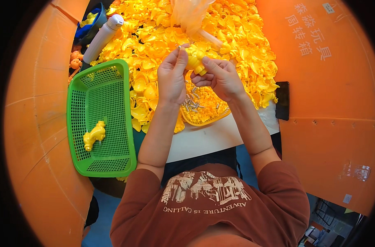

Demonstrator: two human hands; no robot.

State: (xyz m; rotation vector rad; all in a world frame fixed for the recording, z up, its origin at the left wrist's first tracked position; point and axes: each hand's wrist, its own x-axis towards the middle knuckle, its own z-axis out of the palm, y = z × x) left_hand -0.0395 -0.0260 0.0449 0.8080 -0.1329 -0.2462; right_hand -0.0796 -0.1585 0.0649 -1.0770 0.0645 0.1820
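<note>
Over the worktable, my right hand (220, 76) is closed around a rounded yellow plastic toy part (195, 59), gripping its lower end between thumb and fingers. Beside it my left hand (173, 76) pinches a tiny silvery piece (179, 47) between thumb and forefinger, close to the toy part's upper left side. That piece looks like a small metal pin, though most of it is hidden by the fingertips. Below the hands, several metal pins (191, 103) lie on small yellow pieces in a shallow yellow basket (208, 122).
Loose yellow plastic shells (148, 88) cover the table behind. At left, a green mesh basket (125, 123) holds an assembled yellow figure part (94, 136). A white bottle (103, 39) leans beyond it. Orange panels (331, 94) rise on both sides; a dark phone-like object (282, 101) lies at right.
</note>
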